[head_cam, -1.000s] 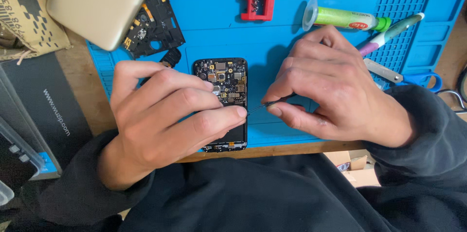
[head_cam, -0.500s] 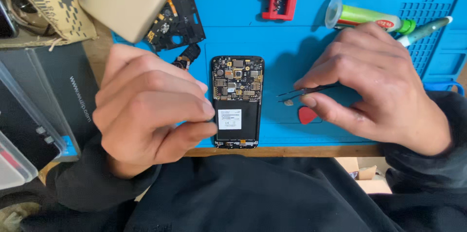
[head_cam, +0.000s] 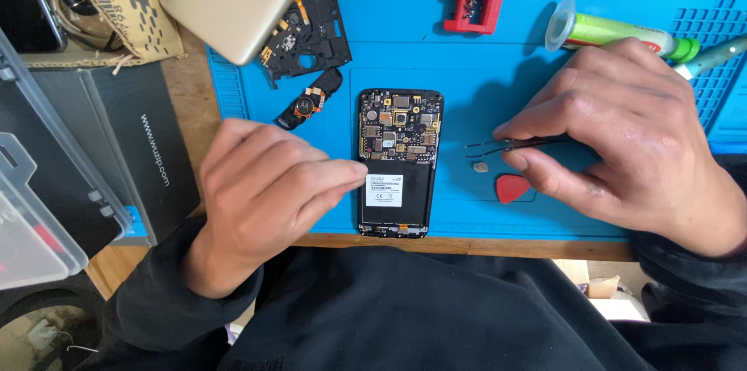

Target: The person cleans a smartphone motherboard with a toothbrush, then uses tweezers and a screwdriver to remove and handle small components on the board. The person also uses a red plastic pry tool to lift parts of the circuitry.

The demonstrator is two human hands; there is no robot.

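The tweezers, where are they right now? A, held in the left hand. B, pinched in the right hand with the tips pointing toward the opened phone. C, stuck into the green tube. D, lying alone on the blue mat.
B: the right hand pinches the tweezers, tips aimed left toward the opened phone, while the left hand touches the phone's edge.

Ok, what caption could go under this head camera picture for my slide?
Left hand steadies an opened black phone with bare circuit board on a blue work mat; right hand holds thin black tweezers.
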